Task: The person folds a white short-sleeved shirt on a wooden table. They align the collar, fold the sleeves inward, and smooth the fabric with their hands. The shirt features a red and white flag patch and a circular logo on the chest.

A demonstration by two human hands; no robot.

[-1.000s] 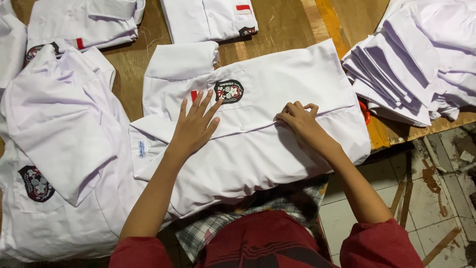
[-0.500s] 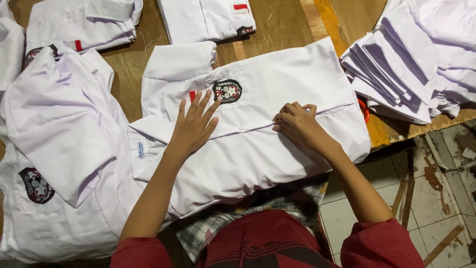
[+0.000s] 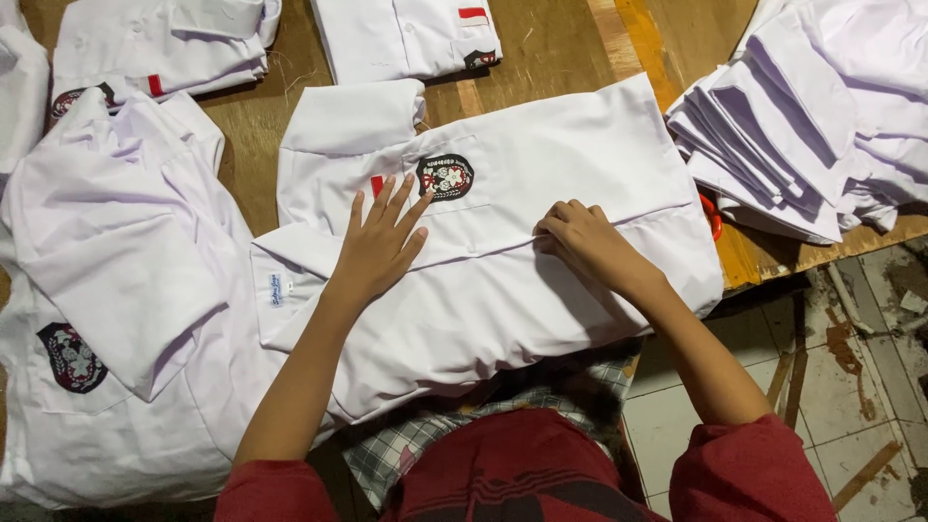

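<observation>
A white short-sleeved shirt with a dark round chest badge and a small red tab lies spread on the wooden table, its collar to the left. My left hand rests flat on it, fingers spread, just below the badge. My right hand sits on the front placket to the right, fingers curled and pinching the fabric edge.
A loose heap of white shirts lies at the left. Two folded shirts sit at the back. A stack of folded white cloth fills the right. The table edge drops to a tiled floor.
Both hands stay on the shirt; my right hand's fingers have curled tighter onto the placket. The view shifted slightly.
</observation>
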